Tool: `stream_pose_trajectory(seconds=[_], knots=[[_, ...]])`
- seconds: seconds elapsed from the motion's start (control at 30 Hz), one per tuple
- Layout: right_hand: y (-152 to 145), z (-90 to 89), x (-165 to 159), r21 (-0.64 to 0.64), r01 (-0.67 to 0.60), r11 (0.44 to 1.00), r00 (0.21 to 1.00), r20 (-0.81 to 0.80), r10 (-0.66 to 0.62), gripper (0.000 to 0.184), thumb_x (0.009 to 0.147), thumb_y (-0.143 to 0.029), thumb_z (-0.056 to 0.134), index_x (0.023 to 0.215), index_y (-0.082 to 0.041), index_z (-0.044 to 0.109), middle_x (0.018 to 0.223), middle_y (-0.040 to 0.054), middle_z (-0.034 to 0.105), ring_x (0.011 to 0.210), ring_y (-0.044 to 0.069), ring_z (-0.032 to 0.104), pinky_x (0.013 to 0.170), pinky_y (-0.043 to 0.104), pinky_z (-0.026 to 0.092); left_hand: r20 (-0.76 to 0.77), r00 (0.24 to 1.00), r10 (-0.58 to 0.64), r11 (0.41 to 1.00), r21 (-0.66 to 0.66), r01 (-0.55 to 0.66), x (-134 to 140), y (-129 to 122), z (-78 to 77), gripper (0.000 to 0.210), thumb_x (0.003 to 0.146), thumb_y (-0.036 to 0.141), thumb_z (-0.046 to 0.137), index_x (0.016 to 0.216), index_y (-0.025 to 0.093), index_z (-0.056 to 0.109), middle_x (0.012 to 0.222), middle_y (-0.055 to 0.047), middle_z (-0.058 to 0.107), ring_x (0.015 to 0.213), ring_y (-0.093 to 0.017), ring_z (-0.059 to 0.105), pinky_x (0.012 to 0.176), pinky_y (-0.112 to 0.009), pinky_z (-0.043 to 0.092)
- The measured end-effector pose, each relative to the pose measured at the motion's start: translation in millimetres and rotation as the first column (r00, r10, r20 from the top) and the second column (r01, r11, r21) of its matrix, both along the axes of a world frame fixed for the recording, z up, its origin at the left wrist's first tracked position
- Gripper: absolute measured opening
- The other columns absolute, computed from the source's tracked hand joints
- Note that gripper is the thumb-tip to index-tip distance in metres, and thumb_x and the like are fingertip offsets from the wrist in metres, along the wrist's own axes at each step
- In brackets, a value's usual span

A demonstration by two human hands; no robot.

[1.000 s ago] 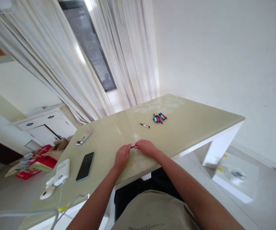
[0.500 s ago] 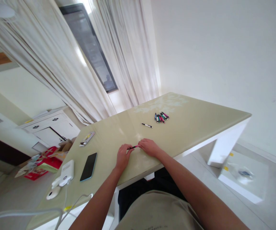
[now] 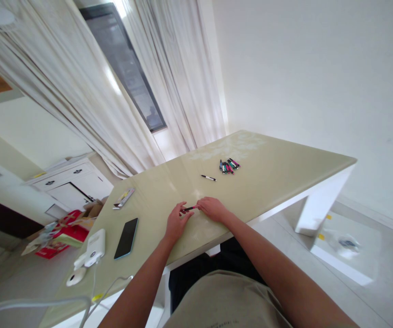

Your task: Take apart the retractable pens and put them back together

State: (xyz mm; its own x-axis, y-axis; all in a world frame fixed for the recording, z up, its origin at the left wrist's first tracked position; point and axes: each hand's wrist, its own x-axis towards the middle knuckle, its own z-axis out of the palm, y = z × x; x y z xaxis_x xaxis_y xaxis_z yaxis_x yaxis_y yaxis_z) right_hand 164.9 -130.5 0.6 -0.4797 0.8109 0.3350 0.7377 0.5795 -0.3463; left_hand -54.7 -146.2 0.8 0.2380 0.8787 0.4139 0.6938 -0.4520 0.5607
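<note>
A black and pink pen (image 3: 190, 208) lies level between my two hands, just above or on the table. My right hand (image 3: 212, 209) is closed on its pink end, the fingers bunched together. Around the black end, my left hand (image 3: 176, 222) has its thumb and fingers spread apart; whether a fingertip still touches the pen is hard to see. Farther off, a black and white pen (image 3: 209, 177) rests alone on the table. To its right is a pile of several coloured pens (image 3: 228, 166).
Left on the table (image 3: 267, 182) are a dark phone (image 3: 126, 238), a small open carton (image 3: 124, 198), a white power bank (image 3: 95, 246) with a cable (image 3: 109, 288), and a round white object (image 3: 76, 276). A white wall (image 3: 305, 68) stands beyond the far right.
My left thumb and fingers have opened away from the pen's black end. My right hand stays closed on the pink end. The view has shifted slightly.
</note>
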Motion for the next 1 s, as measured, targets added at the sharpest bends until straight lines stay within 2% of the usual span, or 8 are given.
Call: stream_pose_trajectory(seconds=[0.07,0.13,0.27,0.43,0.53,0.73,0.87,1.0], knots=[[0.3,-0.2,-0.3,-0.002,0.025,1.000,1.000,-0.006,-0.025,0.035,0.108,-0.037,0.044,0.097,-0.019,0.071,0.094,0.0106,0.074,0.092,0.023,0.067,0.082,0.031,0.046,0.006,1.000,0.010,1.000,-0.009,-0.010,-0.5,0.3,1.4,0.031,0.100,0.041,0.047,0.095,0.022,0.070,0.084,-0.004,0.072,0.078,-0.020,0.065,0.077,-0.036,0.053],[0.3,-0.1,-0.6,-0.007,0.033,0.999,0.999,-0.005,-0.033,0.034,0.108,-0.037,0.045,0.096,-0.019,0.072,0.094,0.0106,0.074,0.092,0.023,0.067,0.082,0.031,0.046,0.020,1.000,0.020,1.000,-0.006,-0.020,-1.3,1.0,2.3,0.033,0.100,0.041,0.046,0.088,0.022,0.070,0.083,-0.004,0.071,0.080,-0.021,0.065,0.076,-0.035,0.052],[-0.5,1.2,-0.9,-0.013,0.032,0.999,0.999,-0.004,-0.032,0.033,0.107,-0.036,0.046,0.096,-0.020,0.072,0.094,0.0101,0.074,0.093,0.022,0.068,0.082,0.030,0.046,0.064,0.997,0.049,0.999,0.000,-0.050,-2.3,1.9,1.7,0.026,0.094,0.043,0.057,0.099,0.021,0.070,0.096,-0.006,0.072,0.088,-0.022,0.066,0.076,-0.034,0.052],[-1.6,4.0,-0.4,-0.018,0.045,0.999,0.999,0.005,-0.045,0.036,0.108,-0.038,0.043,0.097,-0.020,0.072,0.096,0.0103,0.075,0.094,0.023,0.068,0.083,0.031,0.046,0.084,0.996,0.026,0.998,-0.053,-0.021,-3.1,2.8,1.5,0.032,0.097,0.041,0.051,0.086,0.020,0.073,0.081,-0.004,0.073,0.076,-0.020,0.065,0.071,-0.033,0.051],[-1.1,4.4,-0.4,-0.025,0.046,0.999,0.999,0.015,-0.045,0.036,0.109,-0.037,0.042,0.098,-0.020,0.071,0.096,0.0101,0.075,0.095,0.023,0.068,0.084,0.030,0.046,0.107,0.994,0.037,0.998,-0.054,-0.031,-4.1,3.2,2.6,0.028,0.094,0.041,0.057,0.097,0.020,0.074,0.091,-0.005,0.076,0.081,-0.020,0.066,0.071,-0.032,0.051],[2.8,1.2,0.2,-0.061,0.038,0.997,0.999,0.038,-0.035,0.036,0.109,-0.037,0.040,0.103,-0.020,0.072,0.101,0.0098,0.075,0.098,0.022,0.067,0.086,0.030,0.045,0.117,0.993,0.009,0.996,-0.084,0.001,-5.0,2.7,3.9,0.032,0.095,0.039,0.053,0.082,0.019,0.074,0.082,-0.004,0.076,0.078,-0.020,0.067,0.074,-0.033,0.051],[3.3,0.9,1.3,-0.089,0.032,0.995,0.998,0.055,-0.028,0.038,0.109,-0.036,0.039,0.103,-0.022,0.073,0.100,0.0067,0.075,0.096,0.020,0.067,0.085,0.028,0.043,0.125,0.992,0.005,0.997,-0.071,0.004,-5.1,1.4,2.0,0.024,0.092,0.037,0.058,0.090,0.019,0.075,0.089,-0.005,0.076,0.083,-0.021,0.067,0.075,-0.032,0.051],[2.5,3.4,0.5,-0.090,0.089,0.992,0.995,0.055,-0.084,0.041,0.109,-0.041,0.037,0.103,-0.023,0.073,0.102,0.0062,0.075,0.098,0.020,0.066,0.087,0.028,0.042,0.124,0.992,0.029,0.999,-0.043,-0.024,-2.1,3.6,4.5,0.022,0.090,0.038,0.061,0.092,0.020,0.074,0.089,-0.006,0.075,0.079,-0.020,0.066,0.073,-0.032,0.052]])
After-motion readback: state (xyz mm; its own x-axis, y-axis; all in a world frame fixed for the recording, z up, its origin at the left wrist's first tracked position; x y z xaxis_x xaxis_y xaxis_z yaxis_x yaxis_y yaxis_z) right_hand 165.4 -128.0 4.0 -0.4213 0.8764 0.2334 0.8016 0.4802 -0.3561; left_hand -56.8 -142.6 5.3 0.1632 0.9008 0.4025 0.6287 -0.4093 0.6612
